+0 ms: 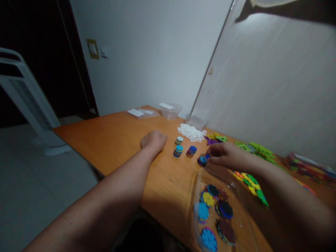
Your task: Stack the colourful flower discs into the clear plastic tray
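Note:
My left hand (154, 140) rests on the table as a closed fist, and nothing shows in it. My right hand (222, 154) reaches in from the right, its thumb and fingertips around a dark blue notched disc (208, 156). Just left of those fingertips is a short stack of blue and black notched discs (202, 161). Farther left stand a purple-blue-topped stack (191, 151), a light-blue-topped stack (178, 151) and a small white-topped stack (179, 140). Nearer me, a clear plastic tray (243, 196) holds several piles of colored notched discs.
White lattice pieces (191, 132) lie behind the stacks. Green linking pieces (258, 151) and a yellow-green flat assembly (250, 183) are on the right. A clear tub (170, 110) and plastic bags (143, 113) sit at the back by the wall. The table edge (105, 174) runs along the left.

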The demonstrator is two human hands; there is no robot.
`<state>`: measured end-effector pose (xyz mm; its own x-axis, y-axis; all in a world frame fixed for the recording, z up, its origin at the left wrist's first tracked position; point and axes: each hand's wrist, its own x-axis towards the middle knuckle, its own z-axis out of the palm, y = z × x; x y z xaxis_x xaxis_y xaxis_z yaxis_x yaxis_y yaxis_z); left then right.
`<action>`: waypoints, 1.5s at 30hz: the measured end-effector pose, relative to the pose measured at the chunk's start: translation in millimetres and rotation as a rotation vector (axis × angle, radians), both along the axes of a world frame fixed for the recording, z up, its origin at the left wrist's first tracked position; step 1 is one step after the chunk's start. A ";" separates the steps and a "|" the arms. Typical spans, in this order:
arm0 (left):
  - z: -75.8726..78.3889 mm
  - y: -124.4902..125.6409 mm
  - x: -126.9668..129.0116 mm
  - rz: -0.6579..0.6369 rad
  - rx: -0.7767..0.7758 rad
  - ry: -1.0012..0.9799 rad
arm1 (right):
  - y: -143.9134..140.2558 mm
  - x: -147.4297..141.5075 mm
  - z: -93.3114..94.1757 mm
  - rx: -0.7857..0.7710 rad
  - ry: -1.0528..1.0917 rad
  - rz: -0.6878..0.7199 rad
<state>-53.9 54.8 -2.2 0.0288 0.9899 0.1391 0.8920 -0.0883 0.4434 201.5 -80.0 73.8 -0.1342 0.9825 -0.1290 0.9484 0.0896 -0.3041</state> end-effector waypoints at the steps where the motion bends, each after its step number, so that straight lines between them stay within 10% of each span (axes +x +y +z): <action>1: -0.2 0.1 0.3 0.000 -0.002 0.001 | -7.4 -2.3 5.2 0.003 0.014 0.018; 11: -2.6 3.2 0.4 -0.009 0.000 -0.007 | -115.0 -52.5 26.3 -0.181 0.058 0.218; 18: -2.1 2.7 0.3 -0.001 0.005 -0.007 | -131.3 -69.8 13.4 -0.195 0.066 0.275; 27: -3.6 3.5 0.9 0.010 0.011 0.003 | -92.0 -32.5 27.0 0.010 0.125 0.146; 35: -2.1 1.8 -0.3 0.007 0.008 -0.016 | -9.8 5.6 -8.8 0.060 0.036 -0.018; 45: -2.1 2.7 -0.5 -0.001 0.002 0.002 | 7.3 -4.4 -25.5 -0.034 0.024 -0.003</action>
